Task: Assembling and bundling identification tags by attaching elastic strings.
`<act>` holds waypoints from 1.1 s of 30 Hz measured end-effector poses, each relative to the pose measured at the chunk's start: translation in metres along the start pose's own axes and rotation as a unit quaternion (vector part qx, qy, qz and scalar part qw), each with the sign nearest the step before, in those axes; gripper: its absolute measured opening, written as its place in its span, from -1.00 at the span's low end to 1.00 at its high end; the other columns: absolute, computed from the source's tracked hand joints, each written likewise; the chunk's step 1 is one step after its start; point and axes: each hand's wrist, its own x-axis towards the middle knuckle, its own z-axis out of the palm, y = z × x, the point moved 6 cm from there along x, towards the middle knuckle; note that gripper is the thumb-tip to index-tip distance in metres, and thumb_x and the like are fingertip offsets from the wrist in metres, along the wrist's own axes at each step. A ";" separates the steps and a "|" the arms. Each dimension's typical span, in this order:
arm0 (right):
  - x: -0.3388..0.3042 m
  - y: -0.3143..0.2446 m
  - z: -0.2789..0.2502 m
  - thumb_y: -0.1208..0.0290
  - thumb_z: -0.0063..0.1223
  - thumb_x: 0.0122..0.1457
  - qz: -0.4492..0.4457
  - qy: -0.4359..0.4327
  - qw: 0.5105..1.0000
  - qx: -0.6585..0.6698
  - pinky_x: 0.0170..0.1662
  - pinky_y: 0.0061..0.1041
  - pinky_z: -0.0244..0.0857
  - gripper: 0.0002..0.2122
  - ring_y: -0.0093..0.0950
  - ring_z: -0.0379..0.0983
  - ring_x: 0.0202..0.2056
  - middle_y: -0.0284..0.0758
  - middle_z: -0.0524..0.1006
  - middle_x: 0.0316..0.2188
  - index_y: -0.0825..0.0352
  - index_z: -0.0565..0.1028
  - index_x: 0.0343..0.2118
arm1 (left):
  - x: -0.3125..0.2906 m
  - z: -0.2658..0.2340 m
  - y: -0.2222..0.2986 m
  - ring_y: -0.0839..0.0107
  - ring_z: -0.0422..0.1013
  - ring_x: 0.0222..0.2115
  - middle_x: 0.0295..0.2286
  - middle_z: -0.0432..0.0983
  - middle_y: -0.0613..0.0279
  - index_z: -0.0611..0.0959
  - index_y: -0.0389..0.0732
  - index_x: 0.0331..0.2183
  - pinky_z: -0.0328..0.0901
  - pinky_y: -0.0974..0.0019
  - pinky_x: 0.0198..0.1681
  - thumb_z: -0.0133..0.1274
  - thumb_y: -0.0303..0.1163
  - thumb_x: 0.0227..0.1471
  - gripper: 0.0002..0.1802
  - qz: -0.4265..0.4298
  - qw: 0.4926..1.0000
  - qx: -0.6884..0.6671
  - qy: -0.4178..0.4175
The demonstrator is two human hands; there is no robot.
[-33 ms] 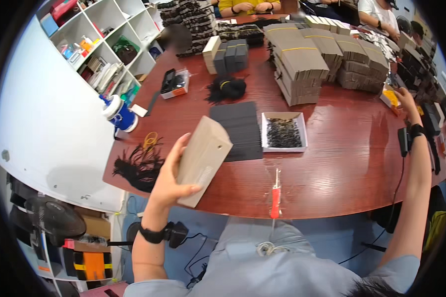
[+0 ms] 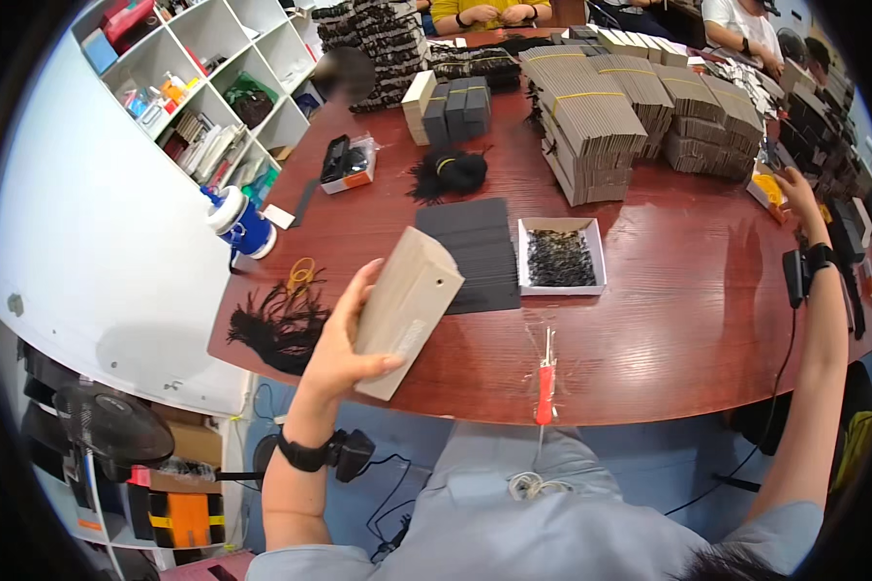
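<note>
Reddish-brown bench (image 2: 669, 329) fills most of the view in front of you, white shelving (image 2: 202, 68) off to its left. Next in size: banded taupe card bundles (image 2: 591, 126), piled toward the far side, right of centre, and a tall dark stack (image 2: 383, 53) at the far left. Flat black sheets (image 2: 470, 254) lie near the middle. Your taupe card block (image 2: 407, 315) is up in front of you, left of centre, tilted, its top leaning right; it overlaps the sheets' left edge in view, a small dark hole showing near its upper right corner. Your left grip (image 2: 342, 344) is closed around that block, thumb across the near face, other fingers at the left side. Your right grip (image 2: 797, 192) is stretched far out to the right edge, fingers at a small box (image 2: 756, 193) with yellow contents (image 2: 770, 188); can't tell whether it's grasping anything. Loose black strands (image 2: 279, 329) sit left of your left grip, a blue-and-white jug (image 2: 246, 230) beyond them. White tray (image 2: 562, 290) with short dark pieces (image 2: 557, 257) stands just right of the sheets. Smaller: a red-handled tool (image 2: 546, 392) by your near edge, and yellow bands (image 2: 303, 271) by the strands.
</note>
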 end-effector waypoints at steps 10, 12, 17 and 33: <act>-0.119 -0.090 -0.023 0.31 0.01 0.03 -0.068 -0.011 0.998 -0.005 -0.62 -0.67 0.18 -0.47 -0.64 0.29 -0.66 -0.31 0.46 -0.52 0.33 0.13 0.06 | 0.002 -0.002 0.003 0.31 0.20 -0.10 -0.17 0.24 0.09 0.10 -0.23 0.09 0.03 0.36 0.00 0.27 -0.38 -0.55 0.08 -0.051 0.997 -0.037 -0.053; -0.139 -0.104 -0.019 0.36 0.03 0.02 -0.066 -0.021 0.998 0.008 -0.57 -0.67 0.19 -0.48 -0.65 0.28 -0.63 -0.35 0.42 -0.56 0.35 0.14 0.05 | 0.005 -0.011 0.001 0.33 0.19 -0.10 -0.17 0.25 0.08 0.10 -0.22 0.09 0.02 0.37 0.00 0.28 -0.39 -0.56 0.09 -0.037 0.997 0.000 -0.060; -0.206 -0.152 -0.007 0.46 0.02 0.03 -0.151 -0.018 0.988 0.038 -0.47 -0.68 0.21 -0.55 -0.66 0.30 -0.54 -0.35 0.44 -0.52 0.33 0.20 0.01 | 0.040 -0.065 0.003 0.16 0.10 -0.02 -0.08 0.17 -0.02 0.08 -0.09 0.10 -0.03 0.25 0.07 0.26 -0.34 -0.64 0.15 0.079 0.958 0.269 -0.055; -0.278 -0.202 0.051 0.53 -0.02 0.03 -0.173 -0.121 0.977 0.034 -0.49 -0.62 0.27 -0.64 -0.57 0.40 -0.56 -0.25 0.47 -0.53 0.37 0.27 -0.07 | 0.095 -0.086 -0.057 -0.01 -0.18 0.12 0.07 -0.09 -0.14 -0.12 -0.07 0.13 -0.19 0.14 0.14 0.27 -0.18 -0.69 0.32 0.039 0.786 0.556 -0.267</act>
